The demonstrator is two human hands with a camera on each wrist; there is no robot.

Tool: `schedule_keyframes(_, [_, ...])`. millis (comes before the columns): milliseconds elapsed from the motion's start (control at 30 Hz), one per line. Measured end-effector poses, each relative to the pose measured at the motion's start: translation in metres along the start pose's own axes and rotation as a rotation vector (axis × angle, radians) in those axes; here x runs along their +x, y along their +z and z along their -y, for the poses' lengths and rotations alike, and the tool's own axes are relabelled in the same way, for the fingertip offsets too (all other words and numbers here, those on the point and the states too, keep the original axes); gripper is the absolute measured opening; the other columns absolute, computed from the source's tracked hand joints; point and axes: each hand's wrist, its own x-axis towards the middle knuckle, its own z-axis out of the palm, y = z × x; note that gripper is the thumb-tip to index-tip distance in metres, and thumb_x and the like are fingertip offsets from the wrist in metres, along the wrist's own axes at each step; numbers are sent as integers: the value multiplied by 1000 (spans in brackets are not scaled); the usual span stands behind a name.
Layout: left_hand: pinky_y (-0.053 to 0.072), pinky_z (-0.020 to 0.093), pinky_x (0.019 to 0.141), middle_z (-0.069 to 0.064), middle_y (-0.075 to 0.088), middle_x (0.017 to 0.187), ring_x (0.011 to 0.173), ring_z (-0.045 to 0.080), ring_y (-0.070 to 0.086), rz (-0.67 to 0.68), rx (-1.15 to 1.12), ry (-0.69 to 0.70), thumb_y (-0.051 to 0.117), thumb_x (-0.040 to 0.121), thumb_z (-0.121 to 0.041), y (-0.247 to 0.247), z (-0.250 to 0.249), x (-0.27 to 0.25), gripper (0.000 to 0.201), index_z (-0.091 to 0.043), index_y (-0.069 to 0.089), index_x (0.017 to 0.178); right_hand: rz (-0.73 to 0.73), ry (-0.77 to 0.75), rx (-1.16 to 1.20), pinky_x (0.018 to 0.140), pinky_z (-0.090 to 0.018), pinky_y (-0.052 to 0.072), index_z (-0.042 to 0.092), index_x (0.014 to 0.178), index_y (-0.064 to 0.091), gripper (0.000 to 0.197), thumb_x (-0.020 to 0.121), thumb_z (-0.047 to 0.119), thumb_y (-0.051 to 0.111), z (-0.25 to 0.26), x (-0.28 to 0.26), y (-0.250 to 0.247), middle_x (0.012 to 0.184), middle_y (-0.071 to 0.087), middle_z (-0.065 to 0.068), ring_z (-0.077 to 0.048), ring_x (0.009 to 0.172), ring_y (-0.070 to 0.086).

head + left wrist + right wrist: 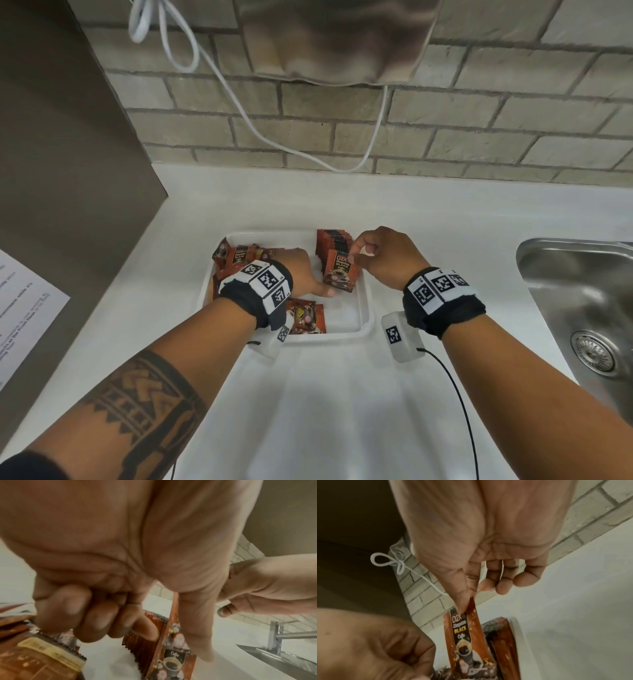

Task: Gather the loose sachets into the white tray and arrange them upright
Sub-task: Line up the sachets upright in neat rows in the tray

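Observation:
A white tray (364, 308) sits on the counter. A row of brown coffee sachets (334, 241) stands upright at its back right. My right hand (356, 255) pinches the top edge of the front sachet (340, 272) between thumb and forefinger, as the right wrist view shows with the right hand (471, 595) on the sachet (462, 635). My left hand (320, 287) holds the same sachet low down: thumb (197, 628) on its face, forefinger behind, other fingers curled. Loose sachets lie flat at the tray's left (236, 257) and front (305, 317).
A steel sink (582, 308) with a tap (283, 635) lies to the right. A printed sheet (20, 325) rests at the left under a brown cabinet panel (68, 171). A white cable (239, 102) hangs on the brick wall behind. White counter (342, 411) stretches in front.

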Motion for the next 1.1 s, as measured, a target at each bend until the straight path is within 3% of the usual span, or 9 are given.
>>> schedule_keyframes(67, [45,31,77,19,63,93,86,24,60,70,18,75,57,94,-57,2,-8,1,51,-7,65,87,14,29,-22,67,-20,37,27,89,73,6,88,28,67,-4,2,7,90,52,7,-8,83,52])
schedule_keyframes(133, [47,34,95,9,66,121,111,25,59,146,-32,138,55,98,-48,5,-16,5,44,-10,69,116,35,29,-32,63,-14,37,24,87,75,9,88,22,66,-5,4,12,86,54,9,-11,83,56])
schedule_keyframes(200, [42,33,107,2,58,140,126,22,53,191,-39,173,55,99,-40,8,-25,8,43,-19,61,136,58,34,-35,59,-11,37,22,84,76,14,87,16,64,-4,6,15,79,58,12,-11,80,59])
schedule_keyframes(267, [38,33,112,1,50,150,134,22,47,222,20,182,53,100,-37,12,-33,14,49,-20,51,146,83,58,-41,59,-12,38,24,79,76,18,84,13,63,-5,9,19,81,64,10,-11,81,61])
schedule_keyframes(367, [37,38,113,7,49,150,134,27,46,258,144,205,48,102,-37,14,-41,23,51,-14,47,148,114,79,-70,63,-16,39,26,79,75,16,84,14,66,-7,13,21,91,69,7,-12,86,62])
schedule_keyframes(500, [39,40,111,10,51,146,132,28,49,288,227,185,46,103,-40,15,-43,30,51,-13,48,146,86,73,-50,59,-8,31,23,91,74,13,83,13,73,-11,13,19,84,55,16,-8,83,55])
schedule_keyframes(767, [44,41,108,5,60,138,123,25,56,290,181,132,53,96,-49,21,-38,40,53,-19,56,139,75,55,-53,60,-8,31,23,94,72,15,82,15,76,-15,12,19,85,49,17,-9,85,54])
schedule_keyframes(933, [40,41,111,4,55,142,128,25,52,291,164,136,52,98,-48,19,-39,37,54,-20,52,144,78,58,-53,62,-10,34,24,93,71,16,81,16,76,-14,12,20,86,50,15,-11,87,56])
schedule_keyframes(1100, [42,41,108,5,59,136,124,26,54,296,163,150,50,99,-48,17,-41,32,49,-21,57,139,83,63,-45,62,-10,34,23,94,71,16,81,15,77,-12,10,19,84,50,16,-12,87,56])
